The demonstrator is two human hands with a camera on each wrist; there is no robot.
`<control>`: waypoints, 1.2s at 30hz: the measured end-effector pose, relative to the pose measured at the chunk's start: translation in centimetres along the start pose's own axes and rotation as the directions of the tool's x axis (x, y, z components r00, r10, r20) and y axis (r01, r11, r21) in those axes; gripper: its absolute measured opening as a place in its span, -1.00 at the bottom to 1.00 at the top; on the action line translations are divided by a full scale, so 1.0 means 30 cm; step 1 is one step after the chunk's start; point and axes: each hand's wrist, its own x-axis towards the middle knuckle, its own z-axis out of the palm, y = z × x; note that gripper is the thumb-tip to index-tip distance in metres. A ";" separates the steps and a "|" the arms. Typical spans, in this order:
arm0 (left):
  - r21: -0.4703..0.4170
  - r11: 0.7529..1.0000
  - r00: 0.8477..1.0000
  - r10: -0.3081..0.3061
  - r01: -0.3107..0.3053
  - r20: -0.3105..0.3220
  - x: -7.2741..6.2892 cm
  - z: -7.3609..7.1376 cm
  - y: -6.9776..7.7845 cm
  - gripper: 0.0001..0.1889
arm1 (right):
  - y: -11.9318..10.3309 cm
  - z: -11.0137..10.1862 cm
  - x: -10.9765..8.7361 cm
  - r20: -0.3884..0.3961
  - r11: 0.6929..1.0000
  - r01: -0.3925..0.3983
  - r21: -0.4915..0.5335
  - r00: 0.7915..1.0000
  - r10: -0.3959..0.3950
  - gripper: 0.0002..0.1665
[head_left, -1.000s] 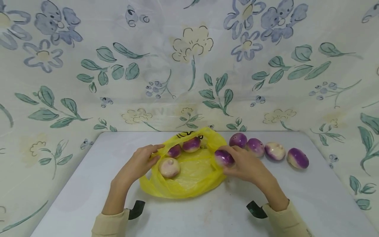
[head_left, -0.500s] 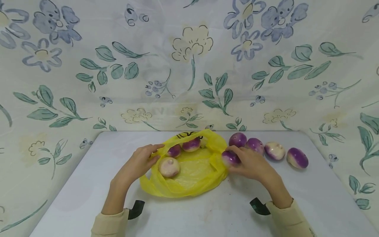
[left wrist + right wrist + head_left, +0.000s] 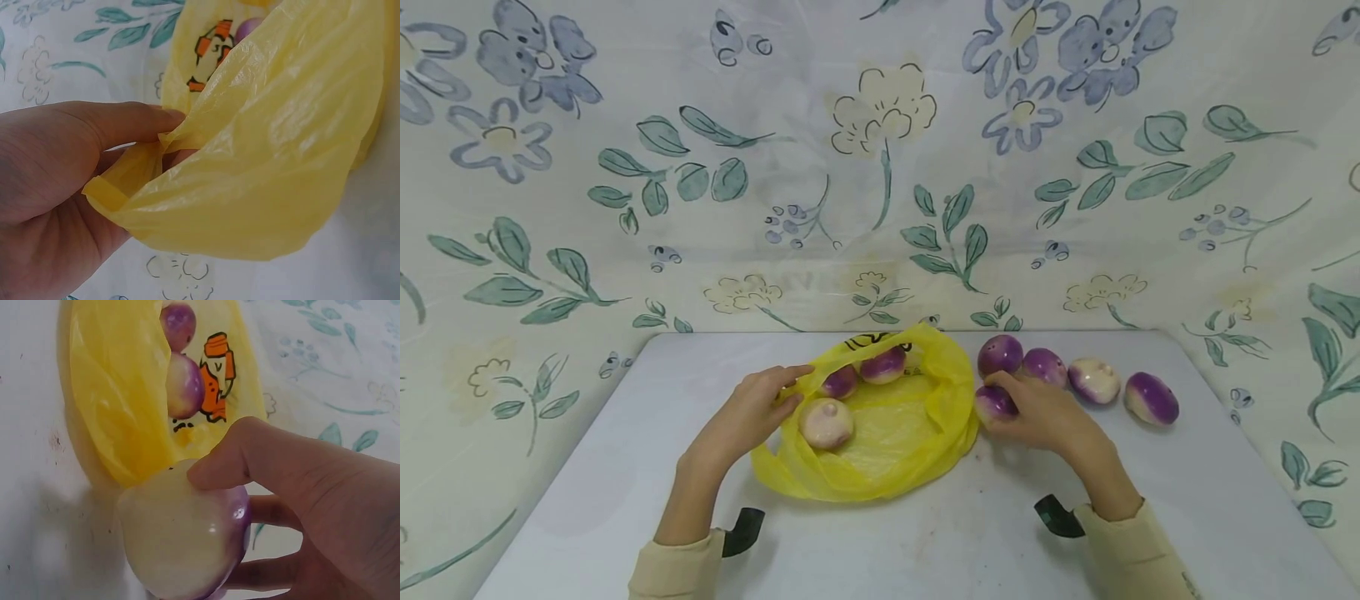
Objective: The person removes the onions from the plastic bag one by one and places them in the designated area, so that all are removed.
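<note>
A yellow plastic bag (image 3: 887, 479) lies on the table with its mouth spread toward me. Inside it are a pale turnip (image 3: 827, 424) and two purple ones at the back. My left hand (image 3: 751, 415) pinches the left edge of the bag's mouth; in the left wrist view the thumb (image 3: 144, 122) presses on the thin film. Just outside the bag's right side, my right hand (image 3: 1048, 417) grips a purple-and-white turnip (image 3: 996, 403). The right wrist view shows the thumb on that turnip's pale side (image 3: 181, 531) and the fingers behind it.
Several more turnips stand in a row at the back right of the white table (image 3: 880, 550), among them a purple one (image 3: 1000, 355) and a purple-and-white one at the right end (image 3: 1152, 399). A floral cloth (image 3: 820, 192) hangs behind the table.
My right hand has moved a little to the right with the turnip, from the bag's right edge to just outside it. The left hand keeps its hold on the bag.
</note>
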 end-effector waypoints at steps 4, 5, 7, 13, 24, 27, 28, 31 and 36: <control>0.000 1.000 1.000 0.007 -0.007 -0.005 -0.001 0.000 0.000 -0.56 | 0.018 0.000 0.002 0.030 0.999 -0.039 0.000 0.999 0.039 -0.37; 0.000 1.000 1.000 0.008 -0.008 -0.007 -0.001 0.000 0.000 -0.56 | 0.022 0.000 0.002 0.035 0.999 -0.044 0.000 0.998 0.044 -0.38; 0.001 1.000 1.000 0.010 -0.010 -0.009 -0.002 0.000 0.001 -0.56 | 0.025 -0.001 0.002 0.040 0.999 -0.046 -0.003 0.998 0.046 -0.38; 0.002 1.000 1.000 0.015 -0.015 -0.013 -0.003 0.000 0.003 -0.57 | 0.037 0.001 -0.002 0.027 0.999 -0.044 -0.013 0.999 0.044 -0.38; 0.003 1.000 1.000 0.003 -0.003 -0.006 -0.001 -0.001 0.006 -0.56 | 0.067 0.006 -0.002 0.008 0.999 -0.039 -0.026 0.999 0.039 -0.40; 0.000 1.000 1.000 -0.001 0.001 -0.003 -0.002 0.001 0.005 -0.56 | 0.072 0.007 -0.002 0.005 0.999 -0.028 -0.024 1.000 0.028 -0.41; -0.001 1.000 1.000 0.000 0.000 -0.002 -0.003 0.002 0.005 -0.56 | 0.073 0.007 -0.003 0.003 0.999 -0.028 -0.018 1.000 0.028 -0.42; -0.002 1.000 1.000 -0.001 0.001 -0.002 -0.002 0.004 0.003 -0.56 | 0.074 0.003 -0.005 -0.001 1.000 -0.022 -0.003 1.000 0.022 -0.43; -0.002 1.000 1.000 0.006 -0.006 -0.004 -0.002 0.004 0.003 -0.57 | 0.074 -0.006 -0.013 0.006 0.999 -0.044 0.031 0.999 0.044 -0.42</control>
